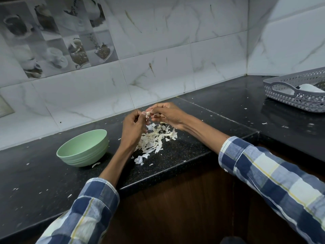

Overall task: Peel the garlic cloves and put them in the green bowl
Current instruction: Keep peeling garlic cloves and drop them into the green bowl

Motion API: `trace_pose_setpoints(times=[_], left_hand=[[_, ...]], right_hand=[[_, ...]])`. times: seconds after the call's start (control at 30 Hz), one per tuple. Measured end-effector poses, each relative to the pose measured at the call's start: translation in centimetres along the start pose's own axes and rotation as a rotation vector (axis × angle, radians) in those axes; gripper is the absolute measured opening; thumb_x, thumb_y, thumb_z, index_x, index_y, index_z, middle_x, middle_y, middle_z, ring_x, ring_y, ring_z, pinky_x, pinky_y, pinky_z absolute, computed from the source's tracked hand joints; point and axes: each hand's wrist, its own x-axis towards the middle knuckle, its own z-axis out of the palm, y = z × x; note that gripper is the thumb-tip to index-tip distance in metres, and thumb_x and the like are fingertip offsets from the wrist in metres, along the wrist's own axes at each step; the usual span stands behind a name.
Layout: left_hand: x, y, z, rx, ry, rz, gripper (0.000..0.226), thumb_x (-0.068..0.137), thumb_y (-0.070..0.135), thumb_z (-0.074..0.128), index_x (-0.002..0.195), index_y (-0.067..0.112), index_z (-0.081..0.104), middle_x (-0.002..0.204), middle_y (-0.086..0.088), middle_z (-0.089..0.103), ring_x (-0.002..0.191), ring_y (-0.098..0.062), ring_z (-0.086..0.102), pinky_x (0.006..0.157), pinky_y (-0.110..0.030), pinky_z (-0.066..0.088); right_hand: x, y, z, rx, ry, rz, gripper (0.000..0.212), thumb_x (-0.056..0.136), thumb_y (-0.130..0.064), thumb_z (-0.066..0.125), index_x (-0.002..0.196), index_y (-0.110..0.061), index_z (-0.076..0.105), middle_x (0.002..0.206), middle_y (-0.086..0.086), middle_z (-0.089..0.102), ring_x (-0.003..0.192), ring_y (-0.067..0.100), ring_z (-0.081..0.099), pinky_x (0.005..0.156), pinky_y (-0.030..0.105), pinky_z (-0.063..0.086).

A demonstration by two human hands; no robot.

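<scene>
Pinching one garlic clove (147, 113) between both grips above the peel heap (154, 138), the left hand (132, 126) is sitting nearer the green bowl (82, 148), which is lying leftward on the worktop (193, 143), beyond the right hand (168, 114).

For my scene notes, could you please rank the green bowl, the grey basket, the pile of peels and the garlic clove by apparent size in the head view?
1. Grey basket, though cut off by the frame edge
2. Green bowl
3. Pile of peels, close to the bowl, so unsure
4. Garlic clove

Counter: black speckled countertop (202, 147).
Far right: grey perforated basket (295, 95).
Wall: marbled white tiles (158, 50).
</scene>
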Motion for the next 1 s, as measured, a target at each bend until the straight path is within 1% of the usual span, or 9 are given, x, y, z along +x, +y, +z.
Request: trace_pose_setpoints(times=[0.07,0.13,0.27,0.33,0.4,0.6,0.73,0.83,1.0], left_hand=[[0.31,-0.10,0.09,-0.033,-0.011,-0.053,0.021,0.108,0.015,0.054,0.098,0.003,0.069,0.088,-0.015,0.071,0.068,-0.027,0.058,0.050,-0.022,0.050],[0.46,-0.14,-0.02,-0.056,0.002,-0.070,0.021,0.106,0.013,0.056,0.094,0.006,0.071,0.089,-0.014,0.072,0.069,-0.029,0.059,0.052,-0.024,0.051],[-0.03,-0.36,-0.41,0.093,0.056,0.062,0.013,0.098,0.029,0.074,0.090,0.020,0.070,0.081,0.001,0.075,0.068,-0.007,0.068,0.058,-0.025,0.058],[-0.34,-0.49,-0.28,0.204,0.060,0.130,0.018,0.092,0.032,0.081,0.091,0.019,0.069,0.080,0.002,0.075,0.069,-0.004,0.070,0.060,-0.020,0.057],[-0.38,-0.45,-0.17,0.298,0.052,0.178,0.021,0.089,0.034,0.084,0.092,0.018,0.071,0.082,0.003,0.074,0.071,-0.006,0.071,0.065,-0.023,0.057],[-0.24,-0.70,-0.24,0.612,-0.018,0.334,0.023,0.105,0.033,0.065,0.099,0.014,0.077,0.095,0.004,0.070,0.082,-0.014,0.064,0.074,-0.047,0.057],[-0.32,-0.49,0.01,0.658,-0.008,0.326,0.016,0.104,0.034,0.058,0.100,0.027,0.072,0.096,0.013,0.069,0.081,0.001,0.062,0.075,-0.040,0.058],[-0.45,-0.65,-0.19,0.660,0.045,0.292,0.001,0.100,0.033,0.063,0.100,0.033,0.064,0.089,0.017,0.068,0.077,0.002,0.063,0.074,-0.038,0.058],[-0.03,-0.86,-0.70,0.532,0.182,0.235,0.015,0.101,0.042,0.065,0.100,0.028,0.068,0.088,0.015,0.069,0.078,-0.001,0.065,0.073,-0.039,0.059]], right_hand=[[-0.01,-0.04,-0.09,0.032,0.037,0.001,0.034,0.096,0.003,0.062,0.126,0.019,0.058,0.092,0.016,0.069,0.073,0.015,0.067,0.067,0.021,0.060],[0.04,-0.03,-0.21,0.056,0.068,-0.006,0.034,0.096,0.003,0.063,0.126,0.018,0.059,0.094,0.016,0.070,0.075,0.015,0.067,0.068,0.022,0.060],[0.09,-0.08,-0.42,0.072,0.109,-0.017,0.022,0.097,0.003,0.063,0.116,0.012,0.064,0.092,0.015,0.070,0.076,0.015,0.066,0.071,0.024,0.062],[0.09,-0.09,-0.42,0.059,0.131,-0.025,0.025,0.097,0.003,0.063,0.120,0.011,0.063,0.092,0.014,0.070,0.075,0.014,0.066,0.073,0.025,0.061],[0.09,-0.11,-0.43,0.031,0.145,-0.036,0.029,0.097,0.001,0.064,0.124,0.011,0.062,0.092,0.013,0.071,0.075,0.012,0.066,0.074,0.025,0.061],[0.09,0.03,-0.48,-0.066,0.108,-0.068,0.025,0.096,0.002,0.066,0.120,0.008,0.065,0.102,0.017,0.073,0.083,0.015,0.072,0.079,0.025,0.062],[0.10,0.11,-0.58,-0.146,0.098,-0.092,0.028,0.091,0.010,0.067,0.119,0.007,0.067,0.114,0.017,0.073,0.102,0.023,0.073,0.091,0.031,0.061],[0.03,0.13,-0.55,-0.159,0.087,-0.105,0.031,0.085,0.012,0.072,0.115,0.006,0.068,0.111,0.011,0.074,0.098,0.017,0.072,0.086,0.023,0.059],[0.10,0.33,-0.74,-0.220,0.103,-0.156,0.030,0.085,0.007,0.075,0.115,0.006,0.069,0.107,0.014,0.073,0.095,0.018,0.067,0.089,0.027,0.058]])
